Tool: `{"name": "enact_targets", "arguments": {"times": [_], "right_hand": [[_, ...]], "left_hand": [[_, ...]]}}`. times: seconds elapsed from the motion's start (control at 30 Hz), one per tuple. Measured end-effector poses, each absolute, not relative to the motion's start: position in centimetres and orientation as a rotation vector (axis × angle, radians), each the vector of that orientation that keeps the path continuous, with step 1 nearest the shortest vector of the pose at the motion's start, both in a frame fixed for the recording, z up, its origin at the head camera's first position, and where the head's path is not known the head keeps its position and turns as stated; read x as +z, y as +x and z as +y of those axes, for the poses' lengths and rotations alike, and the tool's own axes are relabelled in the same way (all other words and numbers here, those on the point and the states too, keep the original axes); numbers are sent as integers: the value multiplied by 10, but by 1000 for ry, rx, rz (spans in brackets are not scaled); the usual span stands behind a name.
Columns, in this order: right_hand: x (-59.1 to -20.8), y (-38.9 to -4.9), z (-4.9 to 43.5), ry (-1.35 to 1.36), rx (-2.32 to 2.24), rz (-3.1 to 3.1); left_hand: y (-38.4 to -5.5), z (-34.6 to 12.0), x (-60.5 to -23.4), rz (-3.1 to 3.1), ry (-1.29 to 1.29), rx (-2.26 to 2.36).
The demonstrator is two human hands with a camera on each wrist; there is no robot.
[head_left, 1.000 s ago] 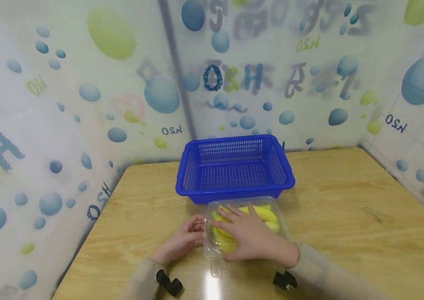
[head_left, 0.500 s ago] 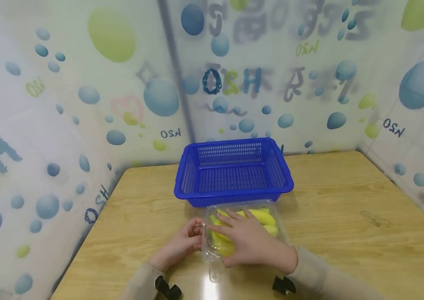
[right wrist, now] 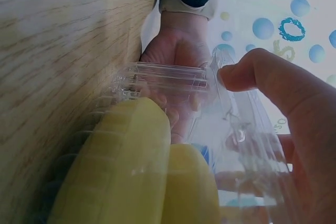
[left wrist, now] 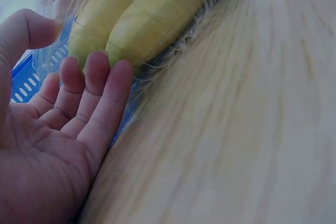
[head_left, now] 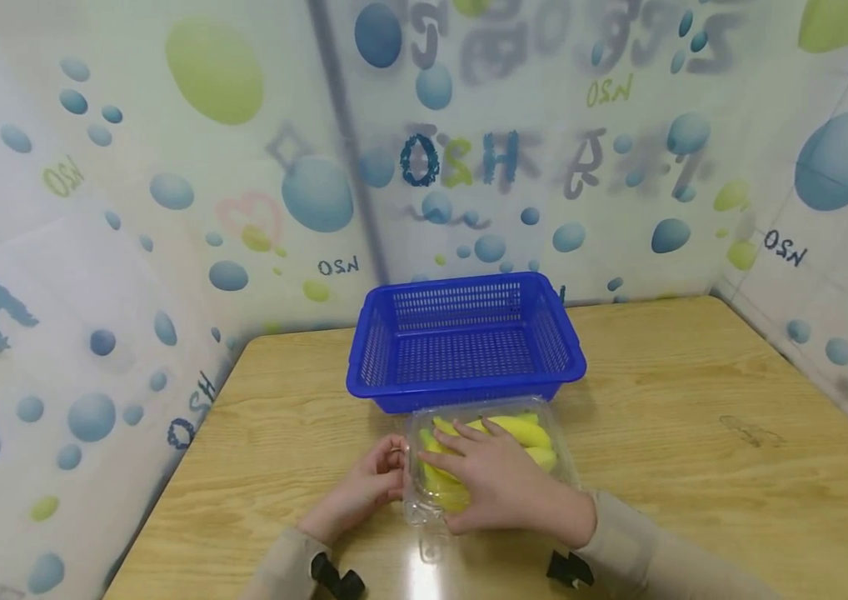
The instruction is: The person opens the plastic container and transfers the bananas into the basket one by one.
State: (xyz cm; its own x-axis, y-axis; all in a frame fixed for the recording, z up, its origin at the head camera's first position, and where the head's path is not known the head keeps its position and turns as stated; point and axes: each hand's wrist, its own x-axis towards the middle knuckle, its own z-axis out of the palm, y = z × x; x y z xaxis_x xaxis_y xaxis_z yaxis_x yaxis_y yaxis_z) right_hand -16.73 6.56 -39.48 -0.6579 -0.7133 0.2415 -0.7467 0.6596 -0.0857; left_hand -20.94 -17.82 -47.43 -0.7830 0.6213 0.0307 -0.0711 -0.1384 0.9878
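Note:
A clear plastic clamshell box [head_left: 565,467] of yellow bananas [head_left: 521,430] sits on the table, directly in front of the blue basket. My right hand [head_left: 506,485] rests on top of the lid with its fingers spread. From the right wrist view, the thumb [right wrist: 247,70] lies at the near lid edge and bananas [right wrist: 115,166] show through the plastic. At the box's left side is my left hand [head_left: 366,492], palm turned inward. In the left wrist view its loosely bent fingertips [left wrist: 122,72] are right at the side wall, in front of two banana ends [left wrist: 152,22].
A blue perforated plastic basket [head_left: 461,388] stands behind the box, near the back edge of the wooden table [head_left: 679,417]. Patterned wall sheets [head_left: 244,167] close in the table at the back and sides. Black wrist mounts [head_left: 570,569] sit on both sleeves.
The head view has shifted slightly. Both hands and the banana box keep the same places, right hand on the lid and left hand at the side.

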Motion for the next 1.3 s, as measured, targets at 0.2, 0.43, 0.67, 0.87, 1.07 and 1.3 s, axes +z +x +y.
{"name": "enact_targets", "arguments": {"times": [0.2, 0.43, 0.67, 0.87, 1.07, 1.3], "right_hand": [[-396, -167, 65, 1206, 237, -2671], [-397, -167, 65, 1204, 221, -2667], [-398, -167, 64, 1200, 211, -2666], [-398, -167, 65, 1208, 200, -2640], [-398, -167, 66, 1216, 195, -2624], [-398, -169, 66, 1208, 203, -2631]], "left_hand": [[-210, -179, -475, 1676, 623, 1951], [-208, -178, -473, 1694, 601, 1923], [-207, -178, -472, 1690, 602, 1925], [-206, -178, -474, 1668, 638, 1951], [-206, -178, -475, 1665, 620, 1968], [-209, -178, -472, 1690, 598, 1935]]}}
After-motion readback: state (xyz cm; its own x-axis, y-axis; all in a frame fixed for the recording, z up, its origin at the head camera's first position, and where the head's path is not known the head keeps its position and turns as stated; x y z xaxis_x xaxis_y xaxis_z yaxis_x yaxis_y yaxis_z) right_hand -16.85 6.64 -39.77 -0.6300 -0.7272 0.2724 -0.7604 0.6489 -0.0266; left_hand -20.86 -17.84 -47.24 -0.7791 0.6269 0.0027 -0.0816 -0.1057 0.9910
